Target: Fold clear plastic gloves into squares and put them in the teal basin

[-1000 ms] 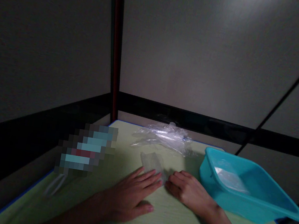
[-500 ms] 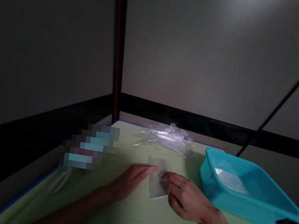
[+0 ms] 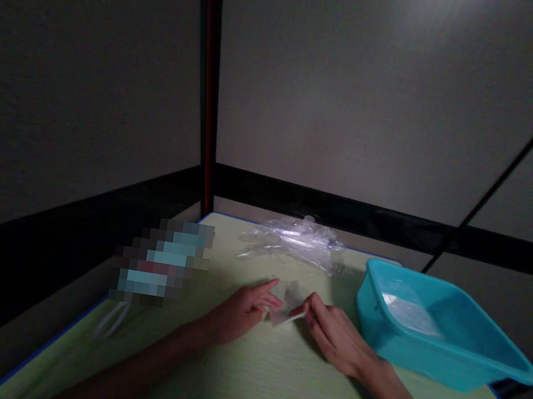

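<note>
A small translucent sheet or bag (image 3: 285, 297) is at the middle of the pale green table (image 3: 237, 384), its near edge lifted and tilted. My right hand (image 3: 334, 331) pinches its near right corner between thumb and fingers. On the other side, my left hand (image 3: 241, 311) has its fingers spread, the tips at the left edge of the sheet. Whether those fingertips press on it is hard to tell.
Crumpled clear plastic (image 3: 297, 241) lies at the table's back. A turquoise basin (image 3: 428, 357) stands at the right with a clear plastic packet (image 3: 410, 315) inside. At the left edge is a blurred-out object (image 3: 159, 267) with a white strap (image 3: 113, 319).
My right hand has closed on the sheet's near corner and raised that edge, so the sheet looks shorter. The fingers of my left hand have spread.
</note>
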A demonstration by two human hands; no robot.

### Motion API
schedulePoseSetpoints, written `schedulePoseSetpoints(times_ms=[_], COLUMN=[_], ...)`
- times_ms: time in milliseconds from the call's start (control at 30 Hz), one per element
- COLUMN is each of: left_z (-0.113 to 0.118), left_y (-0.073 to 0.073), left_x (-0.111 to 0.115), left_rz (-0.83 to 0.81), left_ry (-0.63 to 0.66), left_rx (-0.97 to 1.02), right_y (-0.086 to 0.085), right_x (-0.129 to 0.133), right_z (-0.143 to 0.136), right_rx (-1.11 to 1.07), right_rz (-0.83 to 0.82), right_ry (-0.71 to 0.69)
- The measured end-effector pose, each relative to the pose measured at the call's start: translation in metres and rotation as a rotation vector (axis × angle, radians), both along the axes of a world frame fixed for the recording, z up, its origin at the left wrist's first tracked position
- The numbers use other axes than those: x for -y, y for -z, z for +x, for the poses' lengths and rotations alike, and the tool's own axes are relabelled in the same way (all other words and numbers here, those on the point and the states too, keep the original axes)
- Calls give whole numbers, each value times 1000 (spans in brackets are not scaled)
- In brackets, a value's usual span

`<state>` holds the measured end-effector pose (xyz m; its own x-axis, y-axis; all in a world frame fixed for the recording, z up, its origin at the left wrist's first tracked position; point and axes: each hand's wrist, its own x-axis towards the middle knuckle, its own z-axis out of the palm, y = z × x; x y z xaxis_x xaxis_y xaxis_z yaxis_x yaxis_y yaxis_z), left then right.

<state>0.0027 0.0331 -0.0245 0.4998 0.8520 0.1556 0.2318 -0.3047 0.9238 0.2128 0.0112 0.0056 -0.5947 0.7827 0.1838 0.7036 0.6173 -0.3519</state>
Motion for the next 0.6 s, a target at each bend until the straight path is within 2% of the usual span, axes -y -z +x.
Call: schedulePoseSetpoints(times_ms=[100, 167, 267, 367, 600], left_z=[1, 3, 8, 14, 24], left_y=[2, 0, -4, -4, 1], left_x=[-5, -8, -12, -17, -24], left_rz=[-145, -232, -271, -253, -239], left_ry=[-3, -73, -233, -325, -463], left_rx=[87, 111, 105, 89, 63], right_y=[-2, -2, 3, 11, 25], right_x=[-17, -33, -58, -75, -85], right_z=[-4, -7, -12, -16, -23], right_rx=[-244, -356, -379, -386, -413], right_rz=[-146, -234, -313, -384, -367], right_ry=[69, 104, 142, 188, 277])
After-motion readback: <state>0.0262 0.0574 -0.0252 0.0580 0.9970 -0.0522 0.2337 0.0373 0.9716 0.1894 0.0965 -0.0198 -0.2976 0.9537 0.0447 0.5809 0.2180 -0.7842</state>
